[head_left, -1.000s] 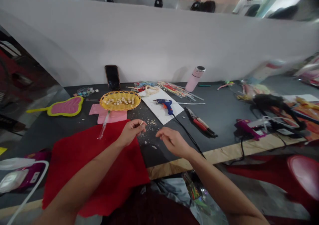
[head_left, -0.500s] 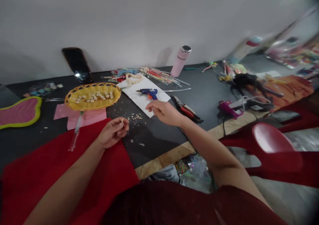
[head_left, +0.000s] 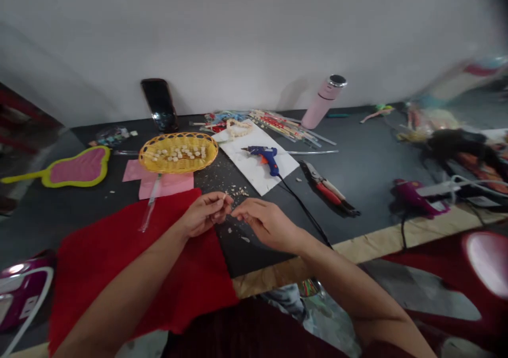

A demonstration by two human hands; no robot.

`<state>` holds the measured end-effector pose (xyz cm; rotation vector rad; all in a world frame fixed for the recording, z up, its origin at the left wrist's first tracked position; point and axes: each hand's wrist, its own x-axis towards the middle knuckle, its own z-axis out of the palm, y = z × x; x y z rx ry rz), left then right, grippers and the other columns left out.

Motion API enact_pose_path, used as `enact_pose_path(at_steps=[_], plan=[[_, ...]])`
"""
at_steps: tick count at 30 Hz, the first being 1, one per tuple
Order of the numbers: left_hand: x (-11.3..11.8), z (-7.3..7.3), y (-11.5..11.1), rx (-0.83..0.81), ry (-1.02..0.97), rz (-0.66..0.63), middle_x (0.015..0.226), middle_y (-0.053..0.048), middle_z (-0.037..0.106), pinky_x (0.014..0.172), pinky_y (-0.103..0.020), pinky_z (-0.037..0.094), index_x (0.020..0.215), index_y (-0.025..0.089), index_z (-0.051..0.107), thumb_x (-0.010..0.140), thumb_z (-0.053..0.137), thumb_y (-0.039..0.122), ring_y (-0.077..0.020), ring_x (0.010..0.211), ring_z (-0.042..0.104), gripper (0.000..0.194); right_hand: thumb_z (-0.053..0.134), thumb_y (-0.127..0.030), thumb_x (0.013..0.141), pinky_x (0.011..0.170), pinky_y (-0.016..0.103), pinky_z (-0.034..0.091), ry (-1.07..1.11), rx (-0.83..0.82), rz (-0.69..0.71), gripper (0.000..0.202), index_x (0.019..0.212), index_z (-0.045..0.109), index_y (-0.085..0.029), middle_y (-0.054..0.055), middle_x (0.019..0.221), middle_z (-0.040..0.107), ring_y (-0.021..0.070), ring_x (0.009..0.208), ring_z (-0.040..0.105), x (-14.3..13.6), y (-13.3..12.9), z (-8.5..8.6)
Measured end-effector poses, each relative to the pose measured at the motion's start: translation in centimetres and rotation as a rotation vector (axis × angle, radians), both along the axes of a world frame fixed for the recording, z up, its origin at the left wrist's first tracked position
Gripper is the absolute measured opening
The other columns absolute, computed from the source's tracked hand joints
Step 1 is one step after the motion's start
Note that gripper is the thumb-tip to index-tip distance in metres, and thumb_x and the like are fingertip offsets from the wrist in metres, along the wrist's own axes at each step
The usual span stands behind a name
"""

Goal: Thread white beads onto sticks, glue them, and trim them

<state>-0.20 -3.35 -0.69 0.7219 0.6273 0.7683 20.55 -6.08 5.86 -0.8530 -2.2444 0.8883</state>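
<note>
My left hand (head_left: 206, 215) is closed in a pinch over the corner of the red cloth (head_left: 159, 284), a small pale piece (head_left: 224, 196) showing at its fingertips. Close beside it is my right hand (head_left: 270, 225), thumb and fingers pressed together; anything in that pinch is too small or hidden to make out. Pale chips (head_left: 240, 191) lie scattered just beyond both hands. Behind the right hand, a blue glue gun (head_left: 266, 155) rests on a white board (head_left: 249, 172), along with a beaded-looking pale ring (head_left: 239, 129). A yellow basket (head_left: 178, 170) contains several pale pieces.
Red-handled pruning shears (head_left: 329, 187) lie right of the board, and the glue gun's black cord (head_left: 305, 210) runs to the table edge. Patterned sticks (head_left: 278, 125), a pink flask (head_left: 323, 101) and a phone (head_left: 160, 104) line the wall. A pink fly-swatter-like paddle (head_left: 77, 166) is at left.
My right hand has come back from the white board beside the glue gun to my left hand's fingertips. The left keeps its pinch. The view has turned left.
</note>
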Motion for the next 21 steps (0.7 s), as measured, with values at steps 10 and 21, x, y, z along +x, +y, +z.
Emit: enact_pose_path(at_steps=[10, 21], plan=[[-0.2, 0.0, 0.3, 0.030, -0.065, -0.024, 0.075, -0.008, 0.060, 0.049, -0.020, 0.030, 0.093, 0.012, 0.064, 0.079, 0.063, 0.026, -0.0050, 0.051, 0.037, 0.020, 0.049, -0.029, 0.087, 0.065, 0.027, 0.040, -0.445, 0.126, 0.349, 0.014, 0.095, 0.056, -0.019, 0.004, 0.085, 0.061, 0.0157, 0.073, 0.055, -2.5, -4.1, -2.1], [-0.2, 2.1, -0.6, 0.087, -0.083, 0.053, 0.072, -0.007, 0.061, 0.046, -0.020, 0.030, 0.086, 0.011, 0.066, 0.073, 0.069, 0.026, -0.0037, 0.049, 0.038, 0.020, 0.056, -0.026, 0.085, 0.062, 0.028, 0.038, -0.612, 0.281, 0.509, 0.009, 0.087, 0.057, -0.018, 0.003, 0.083, 0.063, 0.0157, 0.074, 0.057, -4.4, -7.8, -1.8]])
